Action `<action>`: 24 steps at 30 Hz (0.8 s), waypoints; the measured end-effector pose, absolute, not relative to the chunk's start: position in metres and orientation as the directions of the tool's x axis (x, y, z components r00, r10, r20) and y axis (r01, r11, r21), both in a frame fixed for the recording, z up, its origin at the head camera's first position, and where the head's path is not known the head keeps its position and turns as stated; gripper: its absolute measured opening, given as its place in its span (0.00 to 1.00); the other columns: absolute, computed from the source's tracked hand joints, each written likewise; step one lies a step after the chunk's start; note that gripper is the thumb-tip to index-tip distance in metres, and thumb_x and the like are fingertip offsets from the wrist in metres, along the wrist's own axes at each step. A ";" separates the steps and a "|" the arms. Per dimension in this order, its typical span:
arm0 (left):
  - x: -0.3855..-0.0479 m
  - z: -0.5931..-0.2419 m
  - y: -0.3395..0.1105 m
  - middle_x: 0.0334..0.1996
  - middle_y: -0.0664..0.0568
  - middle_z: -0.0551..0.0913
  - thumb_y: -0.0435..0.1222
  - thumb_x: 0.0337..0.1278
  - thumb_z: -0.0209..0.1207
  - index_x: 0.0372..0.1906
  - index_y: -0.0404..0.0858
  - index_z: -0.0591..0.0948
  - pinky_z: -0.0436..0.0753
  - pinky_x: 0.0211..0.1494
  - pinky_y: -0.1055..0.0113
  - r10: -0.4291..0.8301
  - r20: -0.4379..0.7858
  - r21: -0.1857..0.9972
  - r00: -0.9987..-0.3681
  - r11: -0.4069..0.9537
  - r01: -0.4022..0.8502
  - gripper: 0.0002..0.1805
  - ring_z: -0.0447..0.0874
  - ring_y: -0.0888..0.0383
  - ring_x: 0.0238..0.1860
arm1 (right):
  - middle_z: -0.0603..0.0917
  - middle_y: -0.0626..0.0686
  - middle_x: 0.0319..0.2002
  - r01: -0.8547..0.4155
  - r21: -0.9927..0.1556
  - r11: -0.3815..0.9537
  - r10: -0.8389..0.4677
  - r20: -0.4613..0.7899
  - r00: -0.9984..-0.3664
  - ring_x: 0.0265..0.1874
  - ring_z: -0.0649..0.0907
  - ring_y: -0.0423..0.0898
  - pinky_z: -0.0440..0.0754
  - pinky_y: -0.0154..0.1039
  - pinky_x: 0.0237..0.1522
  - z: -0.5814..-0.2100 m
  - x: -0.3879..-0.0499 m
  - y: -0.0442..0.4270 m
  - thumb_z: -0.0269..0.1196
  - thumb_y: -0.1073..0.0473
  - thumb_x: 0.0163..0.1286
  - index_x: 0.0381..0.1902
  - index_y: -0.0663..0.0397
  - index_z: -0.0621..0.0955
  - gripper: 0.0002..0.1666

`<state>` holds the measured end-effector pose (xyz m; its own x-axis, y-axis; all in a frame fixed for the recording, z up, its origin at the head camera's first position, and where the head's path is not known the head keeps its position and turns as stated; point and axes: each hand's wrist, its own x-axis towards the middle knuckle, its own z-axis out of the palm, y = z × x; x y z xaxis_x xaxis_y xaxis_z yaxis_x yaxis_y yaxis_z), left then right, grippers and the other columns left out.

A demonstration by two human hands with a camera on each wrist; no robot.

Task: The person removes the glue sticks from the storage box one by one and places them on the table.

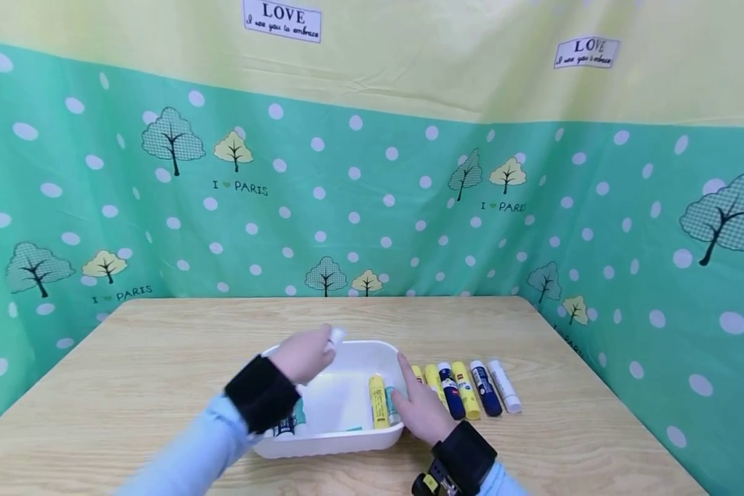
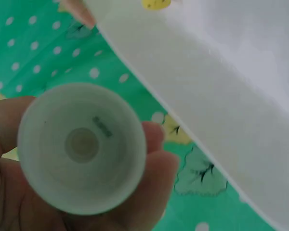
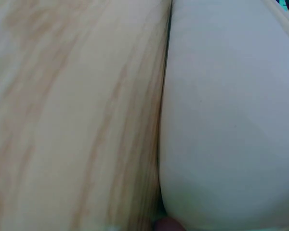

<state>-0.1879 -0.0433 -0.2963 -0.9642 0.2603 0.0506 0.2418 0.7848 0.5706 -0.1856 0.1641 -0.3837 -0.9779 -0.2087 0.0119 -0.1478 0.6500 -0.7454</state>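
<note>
Wood-grain table [image 1: 180, 358], curtain [image 1: 359, 186] on 3 sides: white stick [image 2: 82, 149] in left hand [image 1: 300, 355]

Curtain green with pale dots and trees below, yellow with 2 LOVE labels on top.

Per head view: left fingers curled round white stick, raised at far rim of white bin [image 1: 322, 446]; exact height, can't tell. Right hand [image 1: 426, 408] gripping bin's right wall, thumb inside. Lying in bin: yellow stick [image 1: 378, 401] beside teal stick [image 1: 393, 408] near right wall, dark stick [image 1: 284, 427] at left, partly hidden.

Only in left wrist view: recessed round end of white stick, small dark marking, unreadable. Only in right wrist view: bin's outer wall close up against wood, 1 fingertip at bottom.

Edges: wide stretch of wood left of bin, narrower strip behind. Tighter on right, with row of 6 sticks [image 1: 466, 390] just beside right hand.
</note>
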 end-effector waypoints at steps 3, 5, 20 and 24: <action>-0.187 -0.294 -0.069 0.21 0.49 0.70 0.35 0.53 0.48 0.46 0.30 0.67 0.69 0.17 0.71 0.264 0.136 0.480 -0.955 0.825 0.297 0.16 0.67 0.59 0.16 | 0.62 0.64 0.60 -0.151 -0.733 0.663 -0.207 0.014 -0.978 0.44 0.74 0.50 0.72 0.43 0.38 -0.384 -0.186 0.162 0.44 0.55 0.64 0.67 0.48 0.44 0.36; -0.182 -0.294 -0.088 0.23 0.48 0.72 0.35 0.54 0.48 0.47 0.29 0.67 0.70 0.19 0.70 0.234 0.162 0.491 -0.959 0.824 0.284 0.17 0.69 0.59 0.19 | 0.62 0.64 0.60 -0.149 -0.736 0.661 -0.206 0.013 -0.978 0.44 0.74 0.50 0.72 0.43 0.38 -0.385 -0.187 0.162 0.45 0.55 0.64 0.67 0.49 0.43 0.37; -0.160 -0.333 -0.159 0.22 0.48 0.74 0.36 0.53 0.49 0.49 0.27 0.66 0.72 0.18 0.71 0.059 0.047 0.578 -0.997 0.813 0.075 0.20 0.71 0.60 0.18 | 0.71 0.65 0.50 -0.092 -0.795 0.600 -0.184 -0.025 -0.983 0.20 0.75 0.46 0.72 0.39 0.21 -0.384 -0.186 0.167 0.45 0.56 0.64 0.66 0.55 0.39 0.39; -0.163 -0.340 -0.167 0.22 0.47 0.74 0.37 0.53 0.50 0.47 0.27 0.66 0.72 0.18 0.70 0.046 0.051 0.558 -0.998 0.827 0.066 0.20 0.71 0.60 0.18 | 0.67 0.65 0.55 -0.100 -0.790 0.605 -0.186 -0.018 -0.982 0.30 0.78 0.49 0.76 0.46 0.31 -0.384 -0.187 0.164 0.45 0.56 0.64 0.66 0.56 0.40 0.38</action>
<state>-0.1629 -0.1666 -0.3404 -0.9976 0.0458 0.0509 0.0665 0.8273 0.5578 -0.1867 0.1644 -0.3843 -0.9824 -0.1859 -0.0177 -0.1002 0.6046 -0.7902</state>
